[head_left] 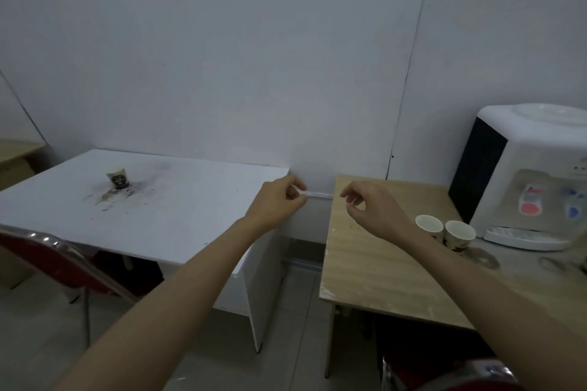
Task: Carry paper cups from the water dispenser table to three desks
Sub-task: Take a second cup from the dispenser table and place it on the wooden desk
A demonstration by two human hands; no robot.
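Far to the left of our hands, a red chair [54,259] with a chrome frame stood tucked against the near edge of a white bench [178,219]. On that bench, well left of our left hand and farther from us, one paper cup [118,178] stood upright in the middle of a dark, smeared stain [127,190].

Our left hand [278,201] hung over the right rear corner of the white bench, its fingers loosely curled and grasping nothing. We could not tell whether its fingertips touched the wall [254,57] behind it.

Between our two hands lay the gap between the benches, with the floor [301,311] showing below.

Our right hand [370,208] hovered above the left rear part of a wooden bench [374,270], thumb and forefinger bent toward each other but apart, and it was likewise released, holding nothing.

Just right of that hand and a little nearer to us, two paper cups [444,230] stood upright and side by side on the wooden bench, mouths open; our right forearm hid part of the left one. Further right, behind them, stood the white water dispenser [524,174] with its red and blue taps and its drip tray. Below our right arm, at the bottom edge, part of a second red chair [451,374] showed.
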